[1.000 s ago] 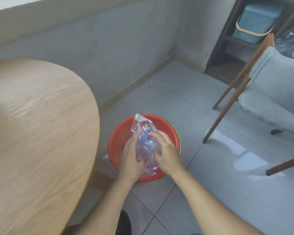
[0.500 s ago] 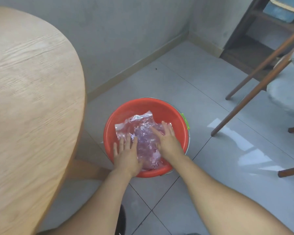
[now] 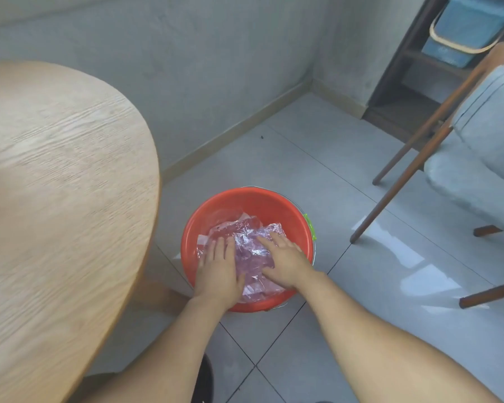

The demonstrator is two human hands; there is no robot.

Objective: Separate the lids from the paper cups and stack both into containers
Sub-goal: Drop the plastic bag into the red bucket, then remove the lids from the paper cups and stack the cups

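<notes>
Here, in the head view, my left hand [image 3: 217, 267] and right hand [image 3: 285, 261] lie flat, fingers straight, pressing a clear plastic bag [image 3: 252, 253] into the red basin [image 3: 245, 203] on the floor beside the round wooden table [image 3: 56, 184]. Neither hand grasps it. The bag lies flat, its long axis running from the basin's near rim to its far-left wall. What it holds is blurred purple; I cannot tell whether lids or cups. I judge it light, soft, crinkly and slippery, so I would pinch it at a loose edge.
</notes>
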